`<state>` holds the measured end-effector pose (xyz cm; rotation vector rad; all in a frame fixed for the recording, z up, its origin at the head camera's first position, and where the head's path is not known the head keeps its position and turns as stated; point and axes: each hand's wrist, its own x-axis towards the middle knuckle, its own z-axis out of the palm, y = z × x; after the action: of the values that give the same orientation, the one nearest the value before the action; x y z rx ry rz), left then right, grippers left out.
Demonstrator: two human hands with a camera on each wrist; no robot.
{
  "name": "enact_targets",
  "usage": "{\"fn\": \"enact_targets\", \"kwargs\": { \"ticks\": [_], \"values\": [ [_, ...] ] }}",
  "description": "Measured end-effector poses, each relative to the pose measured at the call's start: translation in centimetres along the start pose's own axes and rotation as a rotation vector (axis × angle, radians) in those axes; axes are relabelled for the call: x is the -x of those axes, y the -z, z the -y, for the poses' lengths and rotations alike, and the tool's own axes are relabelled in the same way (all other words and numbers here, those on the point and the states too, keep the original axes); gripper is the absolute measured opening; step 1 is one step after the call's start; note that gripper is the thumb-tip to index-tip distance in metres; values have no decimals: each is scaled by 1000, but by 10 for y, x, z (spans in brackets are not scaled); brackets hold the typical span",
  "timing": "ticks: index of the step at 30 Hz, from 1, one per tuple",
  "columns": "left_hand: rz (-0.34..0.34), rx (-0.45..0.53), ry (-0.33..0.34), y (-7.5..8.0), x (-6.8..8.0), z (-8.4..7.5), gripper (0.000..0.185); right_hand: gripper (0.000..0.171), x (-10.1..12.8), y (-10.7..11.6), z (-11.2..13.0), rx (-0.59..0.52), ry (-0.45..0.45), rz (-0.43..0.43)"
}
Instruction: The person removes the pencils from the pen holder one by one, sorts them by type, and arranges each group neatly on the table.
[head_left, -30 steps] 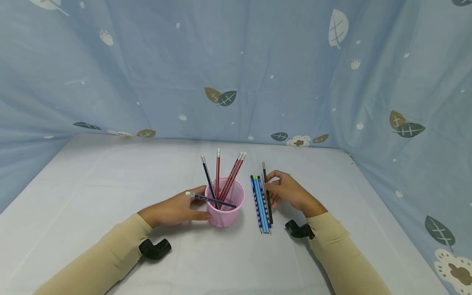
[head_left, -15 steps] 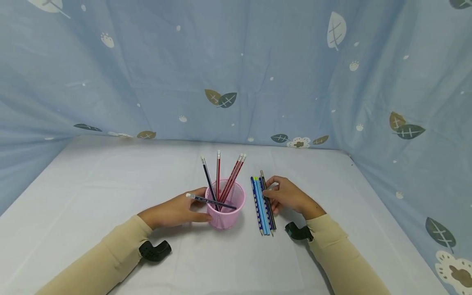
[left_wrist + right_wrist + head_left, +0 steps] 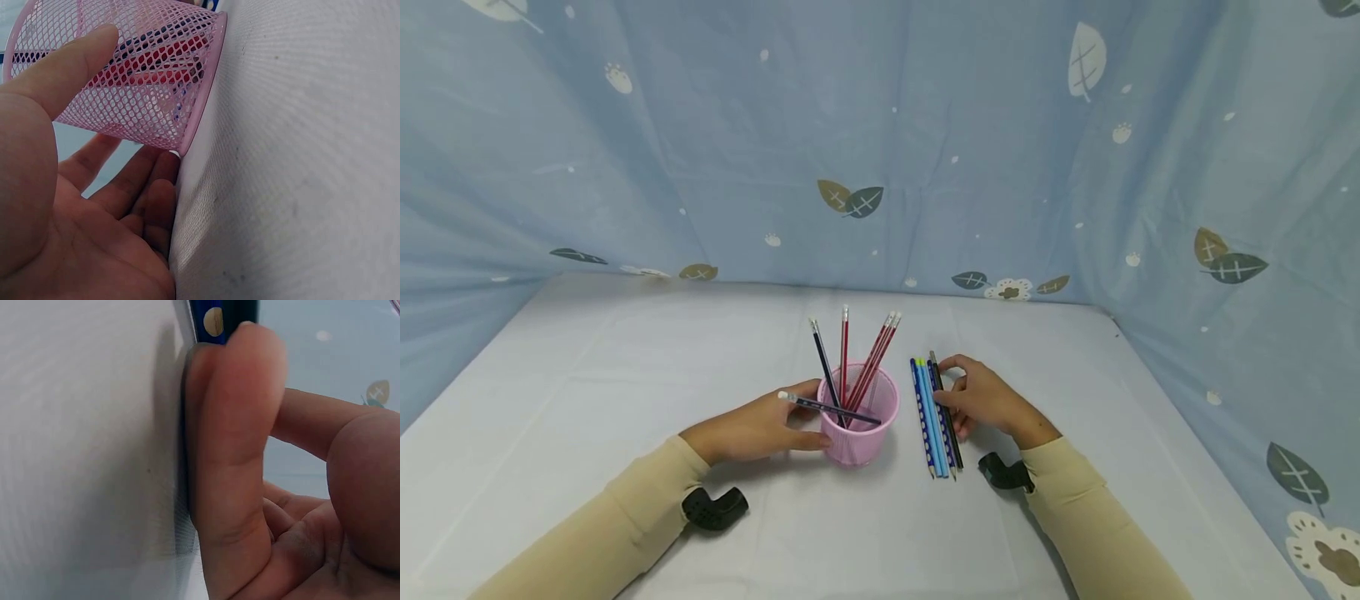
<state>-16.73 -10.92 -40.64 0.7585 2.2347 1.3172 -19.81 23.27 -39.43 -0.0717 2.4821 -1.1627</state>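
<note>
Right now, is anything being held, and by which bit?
Left hand holds the pink cup by its side. Right hand touches the black pencil; I can't tell if it grips.

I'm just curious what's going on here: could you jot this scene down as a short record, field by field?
Left hand: holds the pink mesh cup
Inside: three red pencils, two dark pencils, one slanting out over the rim
Right hand: thumb and fingers at the black pencil
Row: blue pencils side by side, black one rightmost
Surface: white tabletop
Backdrop: blue cloth with printed leaves
</note>
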Motion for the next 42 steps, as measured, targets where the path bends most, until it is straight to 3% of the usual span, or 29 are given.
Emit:
{"fn": "enact_targets", "kwargs": {
  "ticks": [13,37,42],
  "values": [
    [-9,-13,-6,3,2,1,81,58,4,-3,11,76,44,-15],
    [-3,7,-5,-4,8,4,77,56,6,-10,6,118,64,-25],
    [10,-5,3,-2,2,2,76,55,9,-7,5,112,60,-41]
  ]
}}
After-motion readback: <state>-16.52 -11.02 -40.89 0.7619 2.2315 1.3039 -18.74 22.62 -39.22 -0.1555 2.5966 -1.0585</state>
